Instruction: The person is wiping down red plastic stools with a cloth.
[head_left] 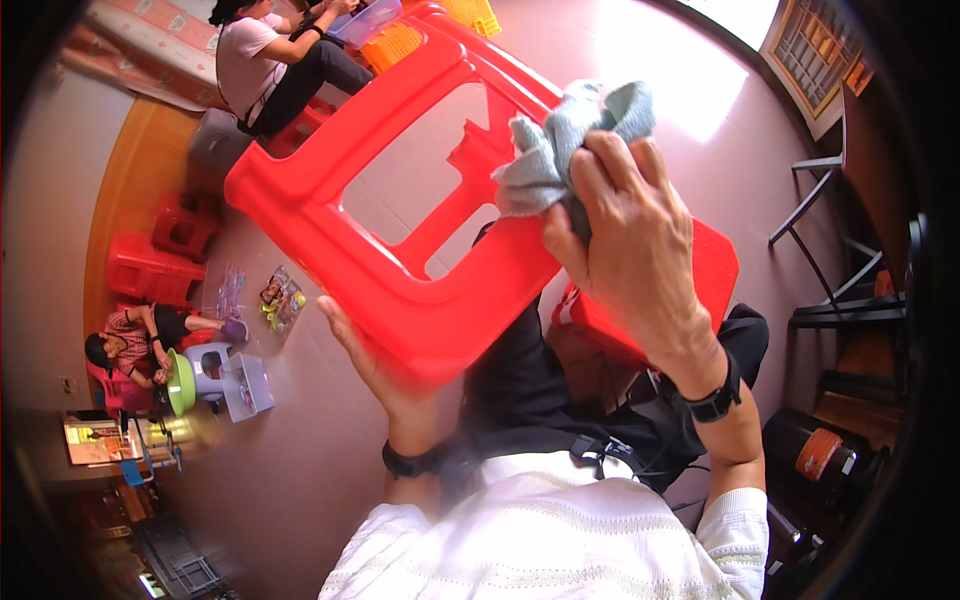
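A red plastic stool (453, 320) is held up on its side over my lap, its cut-out side facing up. My left hand (376, 370) grips its lower left corner from beneath, thumb along the outer edge. My right hand (633, 250) is closed on a crumpled pale grey-green cloth (540, 170), pressed against the stool's right part. Bent fingers show on top of the cloth; the part under them is hidden. A red plastic surface (712, 280) shows behind my right hand; I cannot tell if it belongs to the same stool.
One person (262, 60) sits upper left beside plastic baskets (393, 45); another (128, 348) sits lower left by a green basin (180, 385) and clear bin (248, 390). Red stools (148, 268) stand along the left. Dark folding furniture (848, 312) lines the right.
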